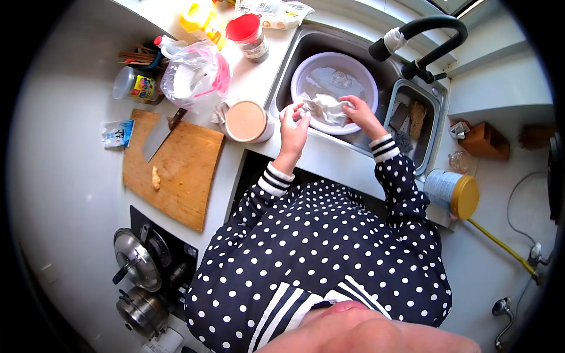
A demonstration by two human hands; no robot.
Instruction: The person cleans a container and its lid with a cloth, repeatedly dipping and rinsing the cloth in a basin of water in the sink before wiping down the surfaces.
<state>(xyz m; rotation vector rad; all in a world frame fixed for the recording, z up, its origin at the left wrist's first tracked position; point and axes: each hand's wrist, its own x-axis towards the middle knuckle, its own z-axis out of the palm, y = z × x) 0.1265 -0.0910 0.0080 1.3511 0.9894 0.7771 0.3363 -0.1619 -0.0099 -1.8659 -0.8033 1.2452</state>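
Note:
Over the near part of a pale lilac basin (372,75) a crumpled white cloth (326,109) is stretched between my two hands. My left hand (293,130) pinches its left end with the fingertips at the basin's rim. The other end is gripped by my right hand (362,115), with thumb and fingers closed on it. Something darker shows in the folds, but I cannot make out what. Water with a pale patch lies in the basin, which sits in the steel sink (294,56).
A black faucet (441,25) arches over the sink. Left of me are a cutting board (182,176) with a cleaver (158,136) and a ginger piece (156,178), and a lidded tub (247,122). Pots (141,315) stand by the stove. A yellow-lidded can (450,193) lies on the right.

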